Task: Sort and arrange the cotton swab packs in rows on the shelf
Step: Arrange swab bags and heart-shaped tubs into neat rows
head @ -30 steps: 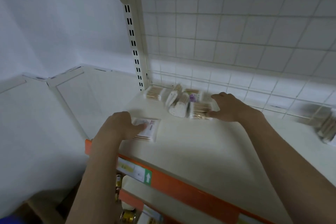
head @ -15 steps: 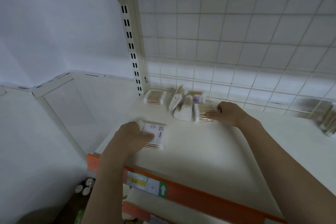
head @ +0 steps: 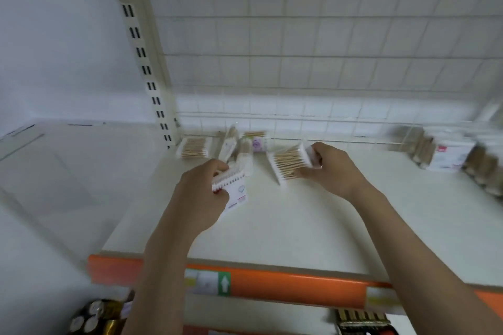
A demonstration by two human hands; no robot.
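Note:
My left hand (head: pixel 200 193) grips a flat cotton swab pack (head: pixel 234 189) with a white label, raised and tilted above the cream shelf (head: pixel 285 226). My right hand (head: pixel 330 168) holds a clear swab pack (head: pixel 290 164) by its right end, one edge tipped up off the shelf. Behind them, by the wire grid, lie more packs: one flat at the left (head: pixel 193 146), two leaning upright (head: pixel 230 144), and one with a purple label (head: pixel 257 141).
A slotted upright post (head: pixel 147 62) stands at the shelf's back left. More swab packs and a white box (head: pixel 449 156) sit at the far right, blurred. The shelf's orange front rail (head: pixel 272 284) carries a price tag. Cans show on the lower shelf.
My left hand has lifted its labelled pack off the shelf and carried it toward the back group. My right hand has picked up one end of the clear pack.

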